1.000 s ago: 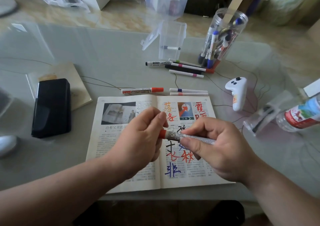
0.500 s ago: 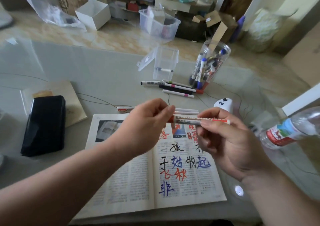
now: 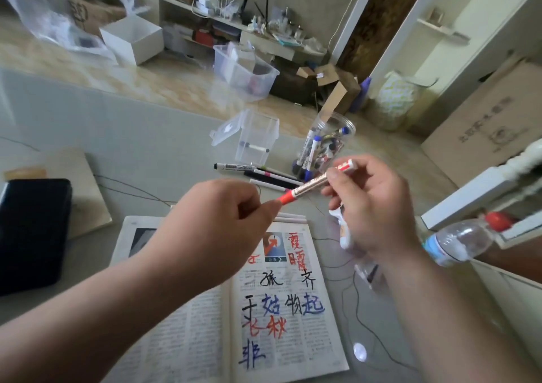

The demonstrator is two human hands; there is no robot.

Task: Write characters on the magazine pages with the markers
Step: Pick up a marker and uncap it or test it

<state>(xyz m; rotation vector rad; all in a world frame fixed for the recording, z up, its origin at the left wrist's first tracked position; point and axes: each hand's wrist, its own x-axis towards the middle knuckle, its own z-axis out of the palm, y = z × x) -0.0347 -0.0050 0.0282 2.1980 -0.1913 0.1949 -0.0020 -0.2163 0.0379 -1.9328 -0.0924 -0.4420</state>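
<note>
An open magazine [image 3: 293,338] lies on the glass table, its right page covered with black, blue and red hand-written characters. Above it I hold an orange-capped marker [image 3: 311,186] slanting up to the right. My right hand [image 3: 369,204] grips the white barrel. My left hand [image 3: 217,224] pinches the orange cap end between fingertips and thumb. Loose markers [image 3: 264,174] lie on the table beyond my hands.
A clear jar of markers [image 3: 322,148] and an open clear box [image 3: 255,139] stand at the back. A black phone [image 3: 32,230] lies on a notebook at left. A water bottle [image 3: 463,242] lies at right, a white controller [image 3: 343,230] under my right hand.
Both hands have lifted the marker up off the page and to the right, and it now tilts upward. The camera has tipped up, showing more of the room.
</note>
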